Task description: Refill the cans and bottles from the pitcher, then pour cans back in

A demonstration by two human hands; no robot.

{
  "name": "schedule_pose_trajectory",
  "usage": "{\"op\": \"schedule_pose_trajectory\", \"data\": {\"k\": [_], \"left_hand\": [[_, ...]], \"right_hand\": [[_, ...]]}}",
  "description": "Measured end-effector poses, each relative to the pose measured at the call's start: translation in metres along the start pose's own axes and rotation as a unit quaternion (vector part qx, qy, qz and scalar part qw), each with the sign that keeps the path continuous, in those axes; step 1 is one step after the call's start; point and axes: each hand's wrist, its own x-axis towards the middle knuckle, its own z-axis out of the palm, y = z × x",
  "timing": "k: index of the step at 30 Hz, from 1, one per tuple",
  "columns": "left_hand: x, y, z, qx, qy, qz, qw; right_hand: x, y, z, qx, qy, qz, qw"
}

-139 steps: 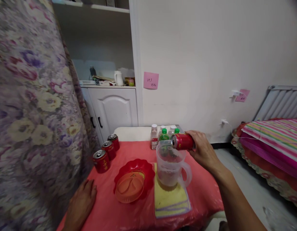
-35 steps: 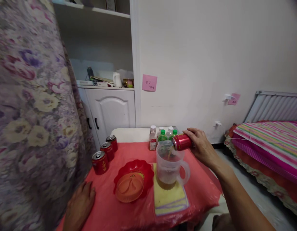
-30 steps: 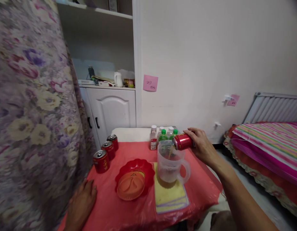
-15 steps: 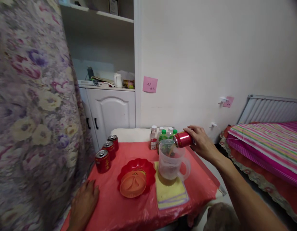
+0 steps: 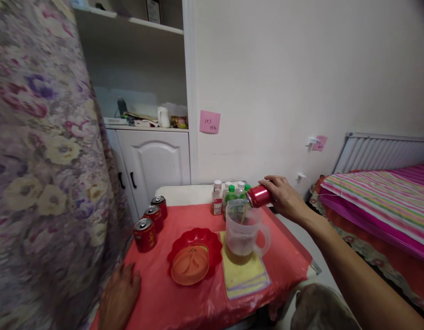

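My right hand (image 5: 279, 196) grips a red drink can (image 5: 259, 196), tipped with its mouth toward the left. From it a thin brownish stream runs into a clear plastic pitcher (image 5: 241, 231), which has some liquid at the bottom. The pitcher stands on a folded yellow cloth (image 5: 244, 279), its handle to the right. My left hand (image 5: 119, 293) rests flat on the red table cover (image 5: 156, 293), holding nothing. Left of the pitcher, an orange oval lid or dish (image 5: 190, 266) lies on a red scalloped plate (image 5: 201, 236).
Three red cans (image 5: 145, 234) stand upright in a row at the table's left side. Several small bottles (image 5: 217, 197) with white and green caps are grouped behind the pitcher. A floral curtain (image 5: 57, 183) hangs at left; a bed (image 5: 377, 197) is at right.
The view has shifted slightly. My right hand still holds the can tilted over the pitcher, with liquid running in both frames. My left hand stays on the table.
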Motion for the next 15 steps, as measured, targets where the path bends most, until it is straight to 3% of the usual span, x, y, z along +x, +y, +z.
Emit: {"op": "schedule_pose_trajectory", "data": {"k": [6,15], "left_hand": [[0.001,-0.001,-0.001,-0.012,-0.013,0.002,1.0],[0.003,-0.004,0.007,0.011,0.055,0.034,0.998]], "right_hand": [[0.004,-0.002,-0.003,-0.018,-0.02,-0.003,1.0],[0.007,-0.012,-0.01,-0.031,-0.043,-0.02,0.998]]}}
